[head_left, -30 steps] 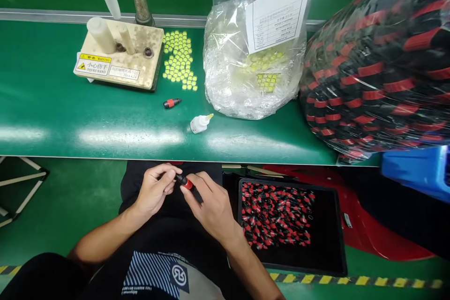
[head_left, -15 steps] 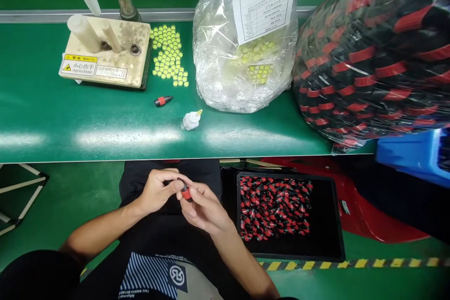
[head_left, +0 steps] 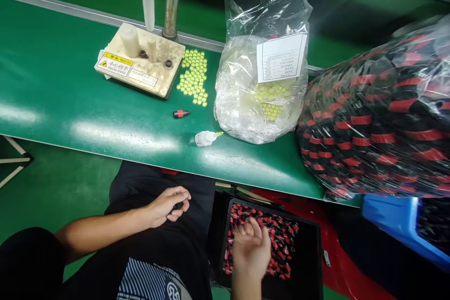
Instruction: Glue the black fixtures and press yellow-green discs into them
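Note:
My left hand (head_left: 172, 205) is closed in front of my lap, its fingers curled round a small black part (head_left: 178, 206) of which only an end shows. My right hand (head_left: 250, 248) hangs over a black tray (head_left: 309, 253) piled with small black-and-red parts (head_left: 281, 232). Motion blurs its half-curled fingers, and whether anything is in them I cannot make out. On the green bench lie one black-and-red tapered part (head_left: 181, 114) and a small white bottle (head_left: 206, 138) with a yellow needle tip, both apart from my hands.
A bench press base (head_left: 158, 82) with white posts stands at the back left, beside rows of yellow-green discs (head_left: 193, 77). Right of them is a clear bag (head_left: 239, 108) with a paper label. A large bag of black-and-red parts (head_left: 369, 136) overhangs a blue bin (head_left: 390, 220).
My hands have parted: the right has moved down and right over the tray, while the left stays at my lap, closed on a black part. The head view has shifted and tilted.

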{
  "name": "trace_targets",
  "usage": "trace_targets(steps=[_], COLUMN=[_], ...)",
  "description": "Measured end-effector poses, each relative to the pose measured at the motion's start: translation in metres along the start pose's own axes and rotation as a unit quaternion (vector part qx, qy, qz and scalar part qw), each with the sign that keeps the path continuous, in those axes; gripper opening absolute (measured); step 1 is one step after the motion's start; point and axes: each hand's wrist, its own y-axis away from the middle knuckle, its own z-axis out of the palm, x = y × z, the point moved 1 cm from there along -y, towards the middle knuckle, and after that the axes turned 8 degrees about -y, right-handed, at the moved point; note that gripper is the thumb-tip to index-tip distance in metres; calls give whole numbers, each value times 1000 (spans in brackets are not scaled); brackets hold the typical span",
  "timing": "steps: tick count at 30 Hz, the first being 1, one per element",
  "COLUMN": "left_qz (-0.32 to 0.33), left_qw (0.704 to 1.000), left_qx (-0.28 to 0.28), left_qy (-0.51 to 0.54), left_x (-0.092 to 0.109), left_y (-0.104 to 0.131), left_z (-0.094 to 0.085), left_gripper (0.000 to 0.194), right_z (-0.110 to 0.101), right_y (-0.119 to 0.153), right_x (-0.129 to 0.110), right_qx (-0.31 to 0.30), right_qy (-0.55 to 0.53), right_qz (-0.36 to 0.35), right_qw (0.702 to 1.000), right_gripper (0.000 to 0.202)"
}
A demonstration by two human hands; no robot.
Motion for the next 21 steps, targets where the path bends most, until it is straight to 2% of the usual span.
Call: trace_targets(steps=[2, 3, 4, 5, 6, 7, 8, 10, 11, 13, 16, 19, 21], left_qz=[-2, -1, 3, 10, 18, 25, 32, 37, 38, 36, 28, 34, 42], left_qw=[1000, 1000, 1000, 1000, 999, 999, 998, 997, 997, 998, 997, 995, 994], left_qx=[-11, -10, -3, 10, 24, 37, 47, 49, 48, 48, 61, 87, 98], left_qy=[-23, -28, -29, -27, -26, -26, -29, -38, -38, -23, 26, 39, 3], left_x=[0, 0, 1, 2, 3, 3, 4, 2, 1, -4, -14, -20, -19], left_y=[-2, -3, -3, -3, -2, -1, 2, 7, 10, 14, 14, 11, 7], left_z=[3, 4, 4, 5, 5, 4, 3, 0, -3, -11, -22, -28, -33], left_gripper=[47, 47, 46, 43, 40, 40, 40, 42, 44, 52, 64, 69, 67], right_z=[49, 81, 116, 152, 186, 218, 247, 294, 312, 334, 345, 335, 321], right_y=[18, 29, 40, 51, 59, 64, 66, 61, 55, 43, 33, 41, 50], right_x=[-4, -9, -16, -24, -32, -40, -47, -59, -63, -69, -75, -79, -77], right_qx=[-42, -106, -225, -333, -387, -404, -408, -397, -387, -369, -361, -384, -457], right_qy=[46, 118, 189, 227, 255, 289, 341, 461, 512, 579, 616, 630, 597], right_qz=[-82, -166, -261, -346, -408, -447, -458, -431, -409, -373, -359, -363, -376], right_qw=[995, 973, 920, 847, 786, 744, 713, 666, 649, 624, 601, 569, 542], right_gripper=[31, 22, 16, 19, 27, 36, 43, 55, 59, 60, 46, 30, 23])
